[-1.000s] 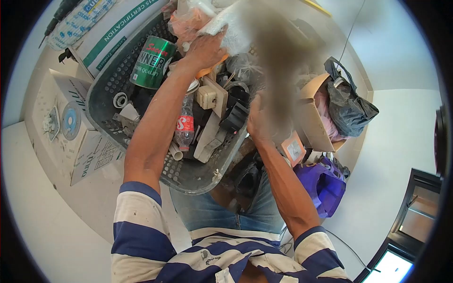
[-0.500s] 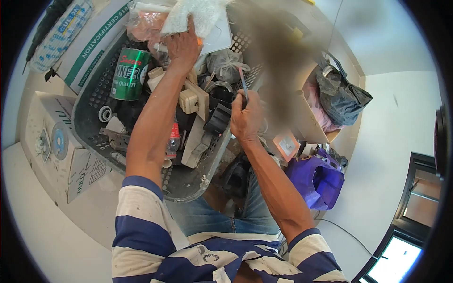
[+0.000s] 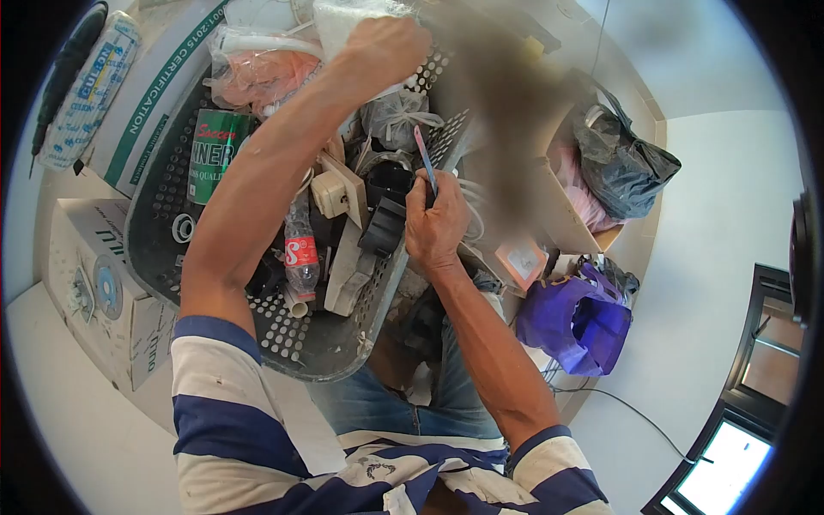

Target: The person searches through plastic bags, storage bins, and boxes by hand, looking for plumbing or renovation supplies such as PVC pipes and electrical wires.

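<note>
My left hand reaches over the far end of a grey perforated plastic basket, beside a white fibrous bundle. Its fingers curl down and away from me; what they hold, if anything, is hidden. In my right hand, at the basket's right rim, a thin pink-and-blue stick points upward between thumb and fingers. The basket carries a green thinner can, a plastic bottle with a red label, black fittings, a cream switch box and a knotted clear bag.
Left of the basket stand a white carton and a wrapped roller sleeve. On the right are a cardboard box with a black bag, a purple bag and a cable. A blurred dark shape covers the upper middle.
My left hand has moved right across the far end of the basket, and its fingers have curled out of sight. My right hand still holds the stick, slightly lower and further left.
</note>
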Demonstrator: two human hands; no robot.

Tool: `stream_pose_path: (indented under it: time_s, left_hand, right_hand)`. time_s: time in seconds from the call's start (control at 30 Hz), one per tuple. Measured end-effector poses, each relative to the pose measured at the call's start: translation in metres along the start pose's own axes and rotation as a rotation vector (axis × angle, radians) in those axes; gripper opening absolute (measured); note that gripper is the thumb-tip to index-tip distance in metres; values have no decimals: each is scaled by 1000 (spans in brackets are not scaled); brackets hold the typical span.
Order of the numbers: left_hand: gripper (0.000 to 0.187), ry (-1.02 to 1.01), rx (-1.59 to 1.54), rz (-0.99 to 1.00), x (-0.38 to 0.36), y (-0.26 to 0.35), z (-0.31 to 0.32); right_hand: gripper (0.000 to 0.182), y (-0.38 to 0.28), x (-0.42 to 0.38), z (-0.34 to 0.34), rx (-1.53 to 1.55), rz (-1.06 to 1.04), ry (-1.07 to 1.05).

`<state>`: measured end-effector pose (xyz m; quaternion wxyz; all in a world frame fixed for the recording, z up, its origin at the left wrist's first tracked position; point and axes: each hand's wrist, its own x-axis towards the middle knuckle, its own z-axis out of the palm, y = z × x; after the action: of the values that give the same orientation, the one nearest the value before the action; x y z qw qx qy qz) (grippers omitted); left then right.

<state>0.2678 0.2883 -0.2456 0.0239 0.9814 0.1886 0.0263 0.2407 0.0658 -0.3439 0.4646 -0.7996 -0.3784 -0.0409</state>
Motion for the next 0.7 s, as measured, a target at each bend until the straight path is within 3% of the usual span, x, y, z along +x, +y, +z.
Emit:
stream_pose_path:
  time_s: [0.03,0.1,0.17,0.23,0.27,0.33,0.4,0.43,0.47,0.5,0.53,0.6,0.63,0.7]
  left_hand:
    - [26,-6,1,3,0,-6,5]
    - [36,201,-283,33,-6,-35,23]
    - [42,140,-460,110,-15,-53,40]
    - [46,-282,-1126,-239,-39,-46,24]
    - [50,-265,-1465,-176,-38,-41,46]
    - [47,-261,-1391,69,-25,-25,99]
    - [30,4,-165,479,13,-19,206]
    - [30,18,-166,477,14,-13,247]
    - [29,177,-282,327,18,-10,280]
    - [29,329,-400,181,24,-9,292]
    - [29,337,-402,187,18,-4,270]
    - [36,85,-679,28,1,1,205]
    - [36,95,-678,37,4,-2,202]
    - [42,65,-287,126,3,-16,200]
  right_hand:
    - [9,1,0,1,2,7,0]
    - [8,2,-1,2,11,1,10]
    - [8,1,-2,1,29,21,6]
    - [8,3,0,3,48,27,4]
    - [8,6,-2,5,65,34,11]
    - [8,12,-5,9,88,30,16]
    - [8,15,-5,9,64,-24,40]
    - [8,12,-4,7,59,-38,42]
    - [8,9,-3,4,47,-12,27]
    - [8,5,-3,2,34,22,16]
    - [8,4,-4,1,29,17,23]
    - [8,3,-2,2,11,-13,14]
    - [8,1,0,0,7,-21,23]
    - [8,-2,-1,-3,31,-14,4]
